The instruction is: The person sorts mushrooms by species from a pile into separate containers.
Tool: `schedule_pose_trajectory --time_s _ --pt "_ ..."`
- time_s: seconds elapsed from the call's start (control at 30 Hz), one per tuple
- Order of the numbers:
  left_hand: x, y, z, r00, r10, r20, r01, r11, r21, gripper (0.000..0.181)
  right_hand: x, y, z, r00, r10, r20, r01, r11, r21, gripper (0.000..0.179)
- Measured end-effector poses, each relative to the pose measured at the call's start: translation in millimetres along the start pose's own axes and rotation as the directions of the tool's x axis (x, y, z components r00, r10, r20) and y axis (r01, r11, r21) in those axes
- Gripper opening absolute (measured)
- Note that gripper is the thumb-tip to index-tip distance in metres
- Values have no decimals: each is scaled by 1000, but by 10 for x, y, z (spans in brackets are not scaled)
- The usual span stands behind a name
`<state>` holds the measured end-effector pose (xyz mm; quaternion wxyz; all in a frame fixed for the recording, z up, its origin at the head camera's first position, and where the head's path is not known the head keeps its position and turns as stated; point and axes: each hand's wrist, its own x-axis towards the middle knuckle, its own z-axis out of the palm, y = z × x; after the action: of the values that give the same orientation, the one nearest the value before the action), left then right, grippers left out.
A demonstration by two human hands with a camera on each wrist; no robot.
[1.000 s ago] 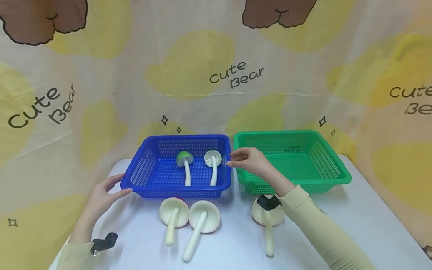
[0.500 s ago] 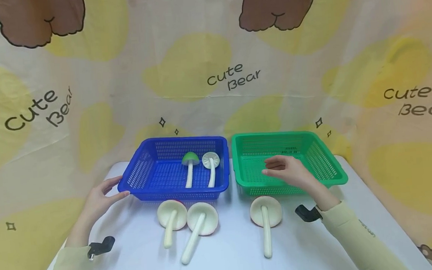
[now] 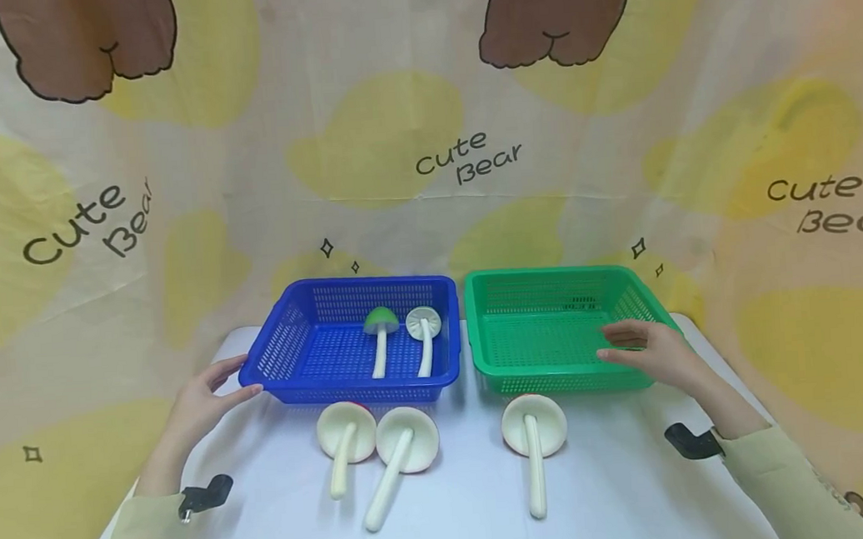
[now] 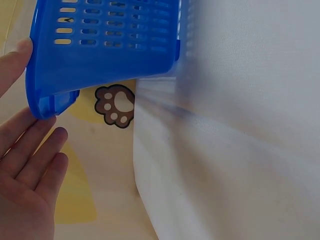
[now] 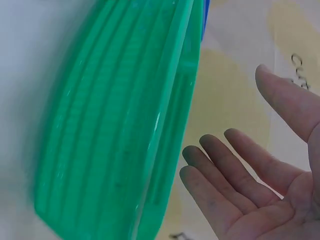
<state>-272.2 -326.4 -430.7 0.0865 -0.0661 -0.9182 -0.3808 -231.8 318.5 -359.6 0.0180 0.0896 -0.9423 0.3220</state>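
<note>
My left hand [image 3: 199, 403] holds the left front corner of the blue basket [image 3: 365, 389], its thumb in front and fingers along the side. In the left wrist view the basket's rim [image 4: 33, 90] lies between thumb and fingers. Inside that basket lie a green-capped toy mushroom [image 3: 380, 321] and a white mushroom [image 3: 424, 327], gills showing. My right hand [image 3: 659, 352] hovers over the right front part of the green basket [image 3: 551, 371], holding nothing. The right wrist view shows its fingers [image 5: 215, 200] loosely extended, apart from the basket wall [image 5: 100, 140].
Along the table's front lie three mushrooms, gills up: the left mushroom [image 3: 346, 432], the middle mushroom [image 3: 407, 440] and the right mushroom [image 3: 533, 425]. A bear-print curtain [image 3: 377, 140] hangs behind the white table [image 3: 463, 509].
My right hand has moved right, from the blue basket's right edge to the right side of the green basket. The green-capped mushroom lies slightly farther right. My left hand stays put.
</note>
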Motion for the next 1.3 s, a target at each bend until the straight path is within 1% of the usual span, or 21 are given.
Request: schedule_pose_trajectory --time_s 0.2,0.3,0.43,0.53,0.67,0.77,0.9,1.23,1.3 --pt "-23 35 -13 1000 3 -3 -3 1000 -12 72 -87 250 -133 1000 15 -17 -15 999 -32 61" --pt "-25 40 -14 1000 6 -11 -6 1000 -9 71 -115 387 -186 999 28 -30 -30 997 -67 63" --pt "-19 22 -1 1000 14 -17 -14 1000 -6 71 -183 499 -234 998 30 -53 -37 990 -134 64" --pt "-19 14 2 1000 16 -19 -17 1000 -5 71 -228 575 -250 997 31 -66 -40 988 -148 63" --pt "-25 22 -3 1000 15 -19 -16 1000 -6 71 -270 684 -286 995 64 -78 -75 986 -152 65" --pt "-32 28 -6 1000 12 -18 -12 1000 -9 71 -286 745 -310 993 82 -86 -94 983 -157 66" --pt "-42 30 -8 1000 5 -17 -5 1000 -9 71 -290 811 -319 992 86 -90 -100 981 -165 67" --pt "-35 24 -1 1000 -27 -7 27 1000 8 73 -286 901 -327 989 117 -94 -130 980 -147 70" --pt "-30 26 2 1000 -26 -7 26 1000 7 73 -283 918 -328 988 126 -93 -139 980 -141 71"
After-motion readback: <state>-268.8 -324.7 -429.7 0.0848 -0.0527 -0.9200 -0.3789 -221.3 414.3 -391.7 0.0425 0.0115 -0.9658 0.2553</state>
